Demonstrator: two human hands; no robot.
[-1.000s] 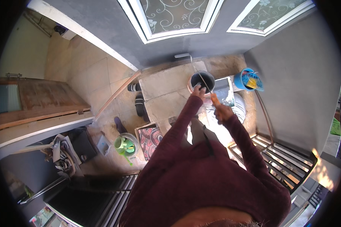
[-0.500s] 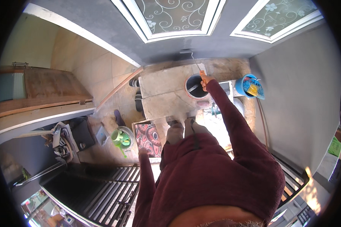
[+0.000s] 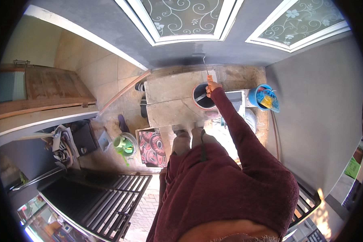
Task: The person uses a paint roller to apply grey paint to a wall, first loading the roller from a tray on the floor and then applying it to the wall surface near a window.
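Note:
My right hand point(image 3: 211, 87) is wrapped round the orange handle of a paint roller point(image 3: 206, 66). Its thin bent metal rod reaches forward, and the roller head lies against the lower part of the grey wall point(image 3: 169, 55). Just under my right hand stands a round bucket point(image 3: 194, 95) with dark contents and a pale stick-like piece inside. My left hand point(image 3: 162, 172) hangs low at my side, mostly hidden by my maroon top, and its fingers cannot be made out.
The bucket rests on a pale stone slab point(image 3: 169, 111) before my feet. A blue bucket point(image 3: 252, 97) holding plastic bags stands at right by the side wall. On the left are a tub with green items point(image 3: 125, 144), a patterned mat point(image 3: 152, 147), slippers point(image 3: 123, 123) and a metal gate point(image 3: 109, 201).
My right hand and the roller handle have shifted slightly left, with the roller head still at the wall. My left arm has drawn in against my body.

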